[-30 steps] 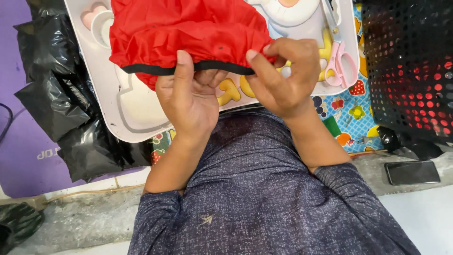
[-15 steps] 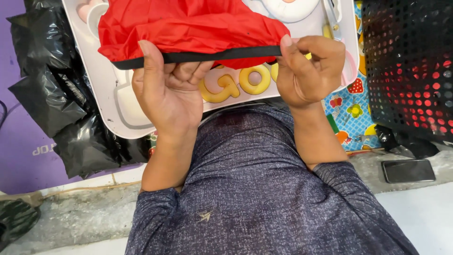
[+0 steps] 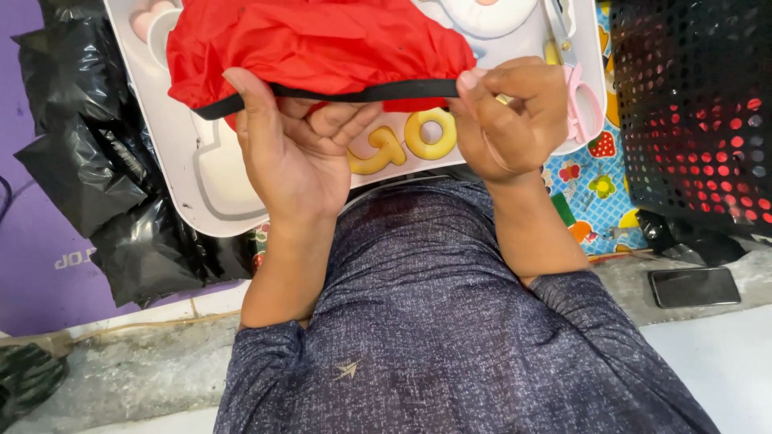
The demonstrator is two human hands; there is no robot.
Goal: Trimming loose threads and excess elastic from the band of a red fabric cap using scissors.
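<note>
Red cloth (image 3: 322, 48) with a black band (image 3: 362, 91) along its lower edge is pulled tight between the two hands, in the upper middle of the frame. The step in hand, as I judge it, is the stretching of this band to open the edge of the cloth. The next move would call for an even pull on both sides, so that the band stays straight and does not slip from the thumbs.

The left hand (image 3: 293, 161) is half open, palm up. Its thumb presses on the band from the front and its fingers curl behind the band, under the cloth. The right hand (image 3: 511, 120) is closed almost to a fist and pinches the band at its right end between thumb and forefinger. How much cloth the right fingers also hold I cannot tell, because the fist hides it.

Under the cloth lies a white tray (image 3: 217, 193) with yellow raised shapes (image 3: 406, 141), seen between the hands. Pink scissors (image 3: 581, 100) rest on the tray's right side, just beside the right hand. Black plastic bags (image 3: 96, 185) lie at the left of the frame and a black perforated basket (image 3: 691, 96) stands at the upper right. A dark phone (image 3: 693, 287) lies at the lower right, well apart from the hands.
</note>
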